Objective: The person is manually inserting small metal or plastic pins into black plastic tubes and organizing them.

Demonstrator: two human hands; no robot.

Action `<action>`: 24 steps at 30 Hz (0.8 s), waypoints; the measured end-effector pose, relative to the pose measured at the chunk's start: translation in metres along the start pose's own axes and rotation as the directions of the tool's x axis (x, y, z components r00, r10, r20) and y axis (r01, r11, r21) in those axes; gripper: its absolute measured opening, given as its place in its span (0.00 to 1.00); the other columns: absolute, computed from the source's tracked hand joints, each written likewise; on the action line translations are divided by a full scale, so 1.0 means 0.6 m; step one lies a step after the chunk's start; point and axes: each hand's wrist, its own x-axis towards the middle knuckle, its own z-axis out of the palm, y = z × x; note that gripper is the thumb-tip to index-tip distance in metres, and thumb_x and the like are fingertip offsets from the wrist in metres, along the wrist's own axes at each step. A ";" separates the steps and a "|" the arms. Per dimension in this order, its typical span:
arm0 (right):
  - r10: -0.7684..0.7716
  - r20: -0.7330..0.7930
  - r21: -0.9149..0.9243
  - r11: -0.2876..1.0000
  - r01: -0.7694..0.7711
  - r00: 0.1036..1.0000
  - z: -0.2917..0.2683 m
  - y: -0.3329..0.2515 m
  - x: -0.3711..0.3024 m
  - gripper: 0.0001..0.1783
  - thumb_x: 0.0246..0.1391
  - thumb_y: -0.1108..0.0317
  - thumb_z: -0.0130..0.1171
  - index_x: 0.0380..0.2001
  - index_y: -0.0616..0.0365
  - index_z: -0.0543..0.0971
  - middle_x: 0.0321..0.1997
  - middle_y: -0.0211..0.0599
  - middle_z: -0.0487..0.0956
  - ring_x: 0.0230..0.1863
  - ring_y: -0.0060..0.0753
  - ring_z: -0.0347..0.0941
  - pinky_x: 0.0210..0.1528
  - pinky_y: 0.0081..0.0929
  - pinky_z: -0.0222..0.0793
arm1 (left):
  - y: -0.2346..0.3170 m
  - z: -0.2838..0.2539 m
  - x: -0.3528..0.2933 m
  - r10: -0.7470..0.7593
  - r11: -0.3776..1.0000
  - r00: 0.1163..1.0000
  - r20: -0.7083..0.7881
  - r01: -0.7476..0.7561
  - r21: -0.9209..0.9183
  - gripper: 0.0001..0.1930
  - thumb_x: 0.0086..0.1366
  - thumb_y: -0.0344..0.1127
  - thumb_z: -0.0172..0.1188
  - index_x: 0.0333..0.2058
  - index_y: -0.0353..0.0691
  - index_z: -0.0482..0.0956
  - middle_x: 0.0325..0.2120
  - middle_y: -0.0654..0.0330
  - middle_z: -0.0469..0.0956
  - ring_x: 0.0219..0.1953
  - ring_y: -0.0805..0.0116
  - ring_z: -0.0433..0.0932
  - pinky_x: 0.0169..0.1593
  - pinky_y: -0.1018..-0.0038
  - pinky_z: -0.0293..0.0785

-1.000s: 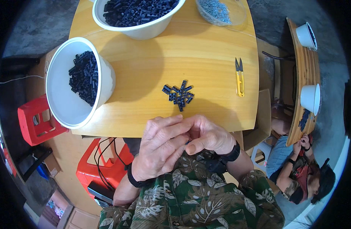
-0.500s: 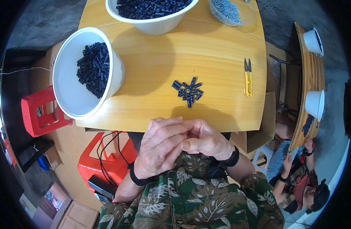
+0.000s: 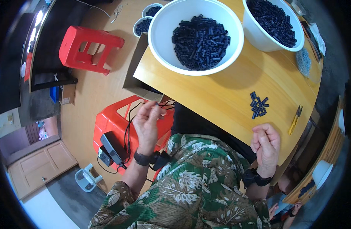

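My left hand (image 3: 146, 124) is off the table's left side, above the red stool and close to an open cardboard box (image 3: 134, 72). Its thumb and forefinger pinch together, with a tiny dark spot at their tips that I cannot make out. Near the table's front edge is my right hand (image 3: 266, 147), fingers curled and thumb pressed against them; whatever they hold, if anything, is hidden. Just beyond it lies a small pile of short black plastic pieces (image 3: 259, 105). More such pieces fill part of a big white tub (image 3: 159, 42) at the table's far left.
Another white tub (image 3: 264, 45) of black pieces stands beyond. Yellow-handled thread snips (image 3: 293, 124) lie right of the pile, and small silvery parts (image 3: 303, 62) farther back. A red stool (image 3: 106, 126) carries cables and a black adapter (image 3: 115, 147). Another person's hands (image 3: 293, 210) show at lower right.
My hands were together in front of the table; now they are apart, the left out beside the table's left side and the right by the front edge. The view has turned left.
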 end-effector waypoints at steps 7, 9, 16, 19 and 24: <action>-0.120 -0.099 -0.056 0.992 0.115 0.988 -0.017 -0.024 -0.015 0.08 0.66 0.68 0.54 0.37 0.62 0.78 0.20 0.23 0.68 0.19 0.13 0.59 0.18 0.14 0.55 | -0.006 -0.066 0.055 -0.055 0.995 0.968 -0.243 0.034 -0.089 0.18 0.72 0.38 0.55 0.54 0.30 0.72 0.36 0.54 0.83 0.34 0.69 0.82 0.40 0.76 0.78; -0.200 -0.212 -0.095 0.978 0.184 0.956 -0.039 -0.042 -0.046 0.08 0.66 0.68 0.54 0.37 0.62 0.77 0.20 0.23 0.67 0.18 0.13 0.58 0.17 0.14 0.54 | -0.006 -0.051 0.053 0.001 0.999 0.982 -0.187 -0.008 -0.037 0.18 0.73 0.38 0.54 0.54 0.31 0.72 0.37 0.54 0.83 0.36 0.69 0.82 0.41 0.75 0.78; -0.501 -0.305 -0.609 0.756 0.238 0.810 -0.042 -0.193 -0.067 0.07 0.63 0.70 0.58 0.38 0.63 0.79 0.25 0.27 0.75 0.21 0.12 0.66 0.22 0.12 0.60 | 0.016 0.034 0.015 0.377 0.900 0.916 0.135 -0.397 0.179 0.11 0.70 0.26 0.53 0.47 0.31 0.78 0.41 0.54 0.80 0.41 0.71 0.79 0.47 0.74 0.75; -0.647 -0.275 -0.729 0.622 0.285 0.711 -0.058 -0.243 -0.056 0.06 0.63 0.71 0.57 0.39 0.62 0.79 0.27 0.25 0.77 0.22 0.10 0.66 0.23 0.11 0.61 | 0.033 0.104 0.006 0.563 0.694 0.750 0.348 -0.657 0.293 0.12 0.62 0.21 0.57 0.44 0.30 0.79 0.41 0.48 0.79 0.43 0.54 0.79 0.49 0.66 0.75; -0.745 -0.262 -0.802 0.522 0.291 0.614 -0.115 -0.250 0.047 0.05 0.60 0.73 0.59 0.35 0.64 0.79 0.25 0.24 0.78 0.24 0.09 0.68 0.24 0.13 0.62 | 0.036 0.206 0.012 0.608 0.566 0.560 0.563 -0.803 0.188 0.12 0.63 0.23 0.59 0.46 0.30 0.77 0.46 0.47 0.76 0.48 0.52 0.77 0.52 0.66 0.73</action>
